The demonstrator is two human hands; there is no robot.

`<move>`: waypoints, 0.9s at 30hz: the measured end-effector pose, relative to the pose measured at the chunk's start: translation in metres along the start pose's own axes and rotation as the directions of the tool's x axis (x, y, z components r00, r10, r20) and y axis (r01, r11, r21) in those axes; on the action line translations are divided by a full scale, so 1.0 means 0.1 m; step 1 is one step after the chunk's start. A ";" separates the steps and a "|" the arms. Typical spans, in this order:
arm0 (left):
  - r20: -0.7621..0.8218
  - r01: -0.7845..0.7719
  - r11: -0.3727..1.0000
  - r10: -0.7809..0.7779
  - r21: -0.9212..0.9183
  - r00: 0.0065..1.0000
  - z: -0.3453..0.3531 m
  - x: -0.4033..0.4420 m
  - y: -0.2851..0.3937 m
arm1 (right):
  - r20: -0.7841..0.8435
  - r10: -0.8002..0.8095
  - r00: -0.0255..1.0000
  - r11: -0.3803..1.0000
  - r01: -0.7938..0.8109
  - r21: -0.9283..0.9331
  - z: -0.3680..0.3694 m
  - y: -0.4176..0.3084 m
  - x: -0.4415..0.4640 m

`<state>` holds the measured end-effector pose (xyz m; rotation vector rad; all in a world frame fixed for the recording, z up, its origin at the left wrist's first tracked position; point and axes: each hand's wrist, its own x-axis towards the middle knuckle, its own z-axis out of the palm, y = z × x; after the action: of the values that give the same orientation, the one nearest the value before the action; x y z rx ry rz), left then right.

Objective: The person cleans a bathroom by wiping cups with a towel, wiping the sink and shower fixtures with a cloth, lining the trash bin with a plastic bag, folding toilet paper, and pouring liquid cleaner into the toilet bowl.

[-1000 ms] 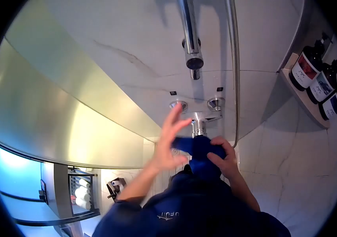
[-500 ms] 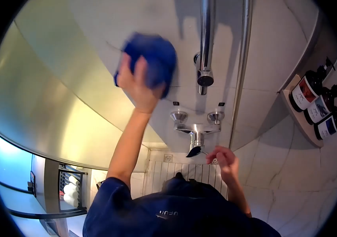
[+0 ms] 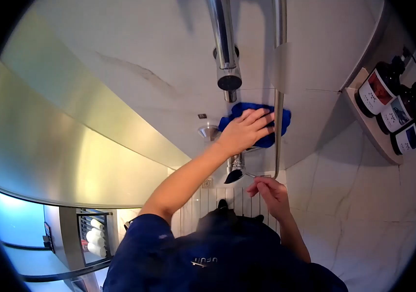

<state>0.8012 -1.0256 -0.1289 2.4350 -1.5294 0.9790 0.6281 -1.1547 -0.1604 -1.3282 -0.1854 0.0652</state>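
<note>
My left hand point(image 3: 247, 130) presses a blue cloth point(image 3: 265, 140) to the wall, fingers spread over it. The cloth covers the right side of the chrome shower mixer point(image 3: 235, 163), whose left fitting point(image 3: 209, 131) and dark-tipped lever stay visible. A metal shower hose point(image 3: 278, 107) runs down in front of the cloth and bends toward the mixer's underside. Just below that bend is my right hand point(image 3: 272, 195), its fingers curled together. Whether anything is between them is hidden.
Above the mixer a thick chrome pipe with an end fitting point(image 3: 229, 80) juts out. At right, several pump bottles point(image 3: 374, 92) stand on a corner shelf point(image 3: 372, 138). A curved glass panel point(image 3: 71, 146) fills the left side. Rolled white towels point(image 3: 96, 238) sit on a rack beyond it.
My left hand has carried the blue cloth from the upper left wall down and right, onto the mixer's right side. My right hand stays low near the hose. The view has shifted slightly.
</note>
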 end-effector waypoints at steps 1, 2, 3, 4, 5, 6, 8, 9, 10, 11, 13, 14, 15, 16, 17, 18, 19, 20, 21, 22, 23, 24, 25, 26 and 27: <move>0.030 0.015 0.998 -0.013 -0.061 0.999 -0.04 0.00 0.00 | -0.013 0.018 1.000 1.000 -0.018 -0.018 -0.04 -0.01 -0.03; 0.062 0.024 0.992 -0.016 -0.122 0.998 -0.10 -0.01 -0.01 | -0.033 0.031 0.999 0.999 -0.032 -0.032 -0.09 -0.02 -0.06; 0.095 0.028 0.983 -0.011 -0.183 0.995 -0.19 -0.01 -0.03 | -0.057 0.041 0.998 0.998 -0.043 -0.044 -0.14 -0.03 -0.11; 0.137 0.068 0.980 -0.042 -0.187 0.990 -0.32 -0.06 -0.05 | -0.102 0.077 0.992 0.996 -0.073 0.043 -0.21 -0.02 -0.18; 0.097 0.152 0.974 -0.137 -0.166 0.986 -0.34 -0.23 -0.05 | -0.171 0.076 0.982 0.997 -0.076 0.004 -0.30 -0.05 -0.25; 0.099 0.210 0.961 -0.195 -0.178 0.976 -0.44 -0.38 -0.10 | -0.243 0.071 0.968 0.996 -0.081 -0.033 -0.41 -0.07 -0.35; 0.069 0.338 0.934 -0.332 -0.116 0.941 -0.55 -0.68 -0.16 | -0.373 -0.014 0.928 0.990 -0.039 -0.133 -0.68 -0.14 -0.49; 0.009 0.384 0.907 -0.389 -0.172 0.921 -0.61 -0.74 -0.16 | -0.440 -0.091 0.893 0.979 -0.001 -0.205 -0.85 -0.22 -0.58; 0.018 0.442 0.873 -0.448 -0.204 0.894 -0.63 -0.80 -0.17 | -0.508 -0.165 0.845 0.958 0.014 -0.287 -1.02 -0.33 -0.73; 0.007 0.486 0.836 -0.501 -0.254 0.865 -0.70 -0.79 -0.12 | -0.573 -0.322 0.754 0.900 0.056 -0.432 -1.16 -0.56 -0.83; -0.043 0.587 0.706 -0.653 -0.396 0.756 -0.63 -0.90 -0.09 | -0.550 -0.664 0.507 0.675 0.090 -0.732 -1.54 -1.09 -0.92; -0.035 0.628 0.565 -0.757 -0.535 0.652 -0.62 -0.99 -0.05 | -0.506 -0.752 0.424 0.579 0.057 -0.813 -1.65 -1.45 -0.98; 0.027 0.573 0.341 -0.844 -0.745 0.536 -0.66 -1.06 -0.02 | -0.476 -0.805 0.354 0.541 0.108 -0.834 -1.68 -1.81 -0.98; 0.211 0.366 -0.068 -0.905 -0.928 0.369 -0.70 -1.23 -0.01 | -0.430 -0.850 0.306 0.482 0.119 -0.868 -1.64 -2.15 -0.94; 0.449 0.056 -0.451 -0.855 -0.891 0.259 -0.74 -1.44 -0.03 | -0.377 -0.889 0.259 0.419 0.128 -0.899 -1.59 -2.44 -0.87; 0.502 -0.071 -0.571 -0.769 -0.818 0.396 -0.83 -1.64 -0.04 | -0.371 -0.894 0.252 0.405 0.099 -0.909 -1.54 -2.69 -0.80; 0.470 -0.025 -0.505 -0.820 -0.863 0.328 -0.86 -1.62 0.04 | -0.367 -0.897 0.246 0.395 0.070 -0.916 -1.57 -2.87 -0.70; 0.427 0.022 -0.436 -0.867 -0.900 0.257 -0.92 -1.58 0.18 | -0.376 -0.888 0.265 0.409 0.080 -0.909 -1.70 -2.99 -0.58; 0.445 -0.045 -0.483 -0.835 -0.875 0.324 -1.02 -1.49 0.23 | -0.385 -0.877 0.287 0.425 0.090 -0.901 -1.84 -3.08 -0.45; 0.460 -0.104 -0.534 -0.799 -0.839 0.388 -1.13 -1.39 0.27 | -0.428 -0.840 0.334 0.469 0.051 -0.882 -1.91 -3.14 -0.32; 0.473 -0.121 -0.568 -0.770 -0.814 0.429 -1.17 -1.31 0.33 | -0.470 -0.796 0.381 0.512 0.011 -0.859 -1.98 -3.19 -0.20; 0.484 -0.135 -0.602 -0.739 -0.787 0.469 -1.22 -1.24 0.39 | -0.478 -0.736 0.480 0.577 0.075 -0.813 -2.13 -3.22 -0.10; 0.494 -0.145 -0.636 -0.706 -0.758 0.508 -1.26 -1.16 0.44 | -0.469 -0.669 0.576 0.641 0.129 -0.756 -2.25 -3.25 -0.03; 0.487 -0.162 -0.655 -0.683 -0.738 0.545 -1.29 -1.04 0.53 | -0.433 -0.654 0.620 0.658 0.184 -0.730 -2.29 -3.27 0.03; 0.478 -0.178 -0.675 -0.660 -0.716 0.579 -1.31 -0.98 0.56 | -0.439 -0.652 0.618 0.653 0.163 -0.740 -2.33 -3.26 0.06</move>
<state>0.6650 -0.9240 -0.0946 0.6548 -0.2161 -0.2755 0.6545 -1.4559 0.1032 -1.8691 0.1252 -1.0179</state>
